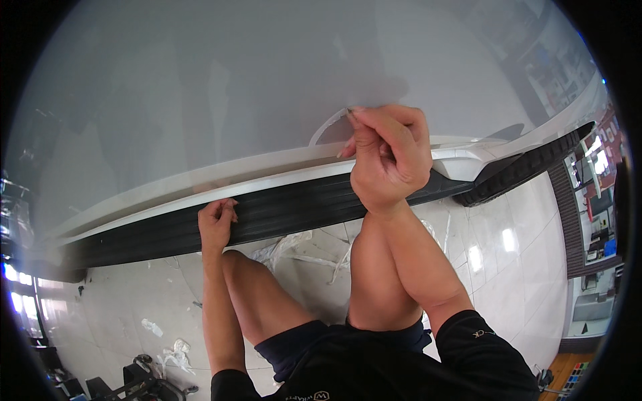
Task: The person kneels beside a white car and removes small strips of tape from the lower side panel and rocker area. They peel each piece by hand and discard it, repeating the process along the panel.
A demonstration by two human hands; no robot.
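Across the view stretches the glossy light grey side panel of a vehicle (267,73), with a white sill edge (267,179) below it. My right hand (394,157) is closed in front of the panel's lower part, pinching the end of a thin whitish translucent strip (328,125). From my fingertips the strip curves down and left to the panel's lower edge. Farther left, my left hand (217,222) is at the black ribbed side step (287,207), its fingers curled together; what they hold, if anything, is hidden.
A black tyre (495,180) is at the right end of the step. Crumpled white film scraps (176,354) and more film (284,248) lie on the tiled floor (495,281). A black wheeled stand (140,381) is at lower left, shelving (595,200) at far right.
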